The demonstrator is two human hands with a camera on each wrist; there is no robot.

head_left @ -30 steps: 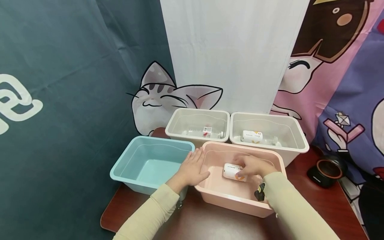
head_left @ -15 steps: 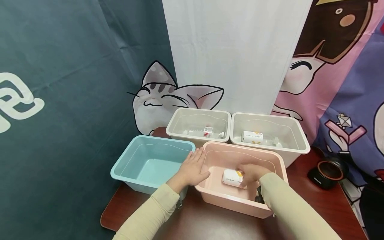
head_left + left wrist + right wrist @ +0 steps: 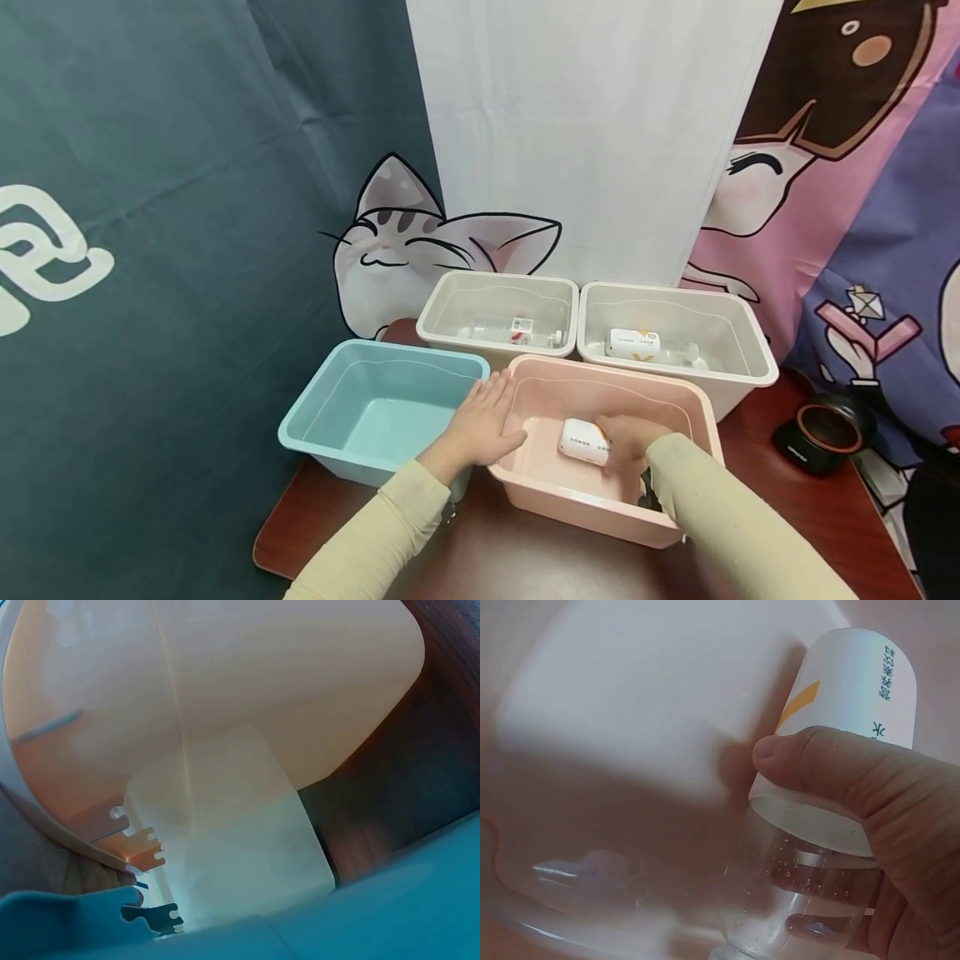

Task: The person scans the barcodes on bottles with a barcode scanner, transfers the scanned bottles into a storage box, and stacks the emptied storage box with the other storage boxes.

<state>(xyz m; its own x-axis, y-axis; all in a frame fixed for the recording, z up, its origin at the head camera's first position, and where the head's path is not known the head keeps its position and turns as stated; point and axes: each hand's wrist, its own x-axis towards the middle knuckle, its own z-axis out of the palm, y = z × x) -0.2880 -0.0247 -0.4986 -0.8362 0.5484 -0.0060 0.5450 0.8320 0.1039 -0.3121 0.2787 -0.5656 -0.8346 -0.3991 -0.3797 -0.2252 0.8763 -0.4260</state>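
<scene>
In the head view, my right hand [image 3: 632,440] reaches down into the pink bin [image 3: 600,367]. It grips a clear plastic bottle [image 3: 583,441] with a white label, which lies near the bin's floor. The right wrist view shows the thumb across the bottle's label [image 3: 855,682] and the fingers curled behind the clear part, with droplets inside. My left hand [image 3: 482,421] lies with straight fingers on the pink bin's left rim, beside the blue bin [image 3: 382,417]. Only bin walls show clearly in the left wrist view.
Behind stand two off-white bins, the left bin [image 3: 495,277] and the right bin [image 3: 667,289], each with one bottle lying inside. A black round device [image 3: 823,433] sits on the brown table [image 3: 517,550] at the right. Printed curtains hang behind.
My right hand has lowered and closed round the bottle. The bottle has turned, so the label's orange mark has shifted. My left hand has stayed in place.
</scene>
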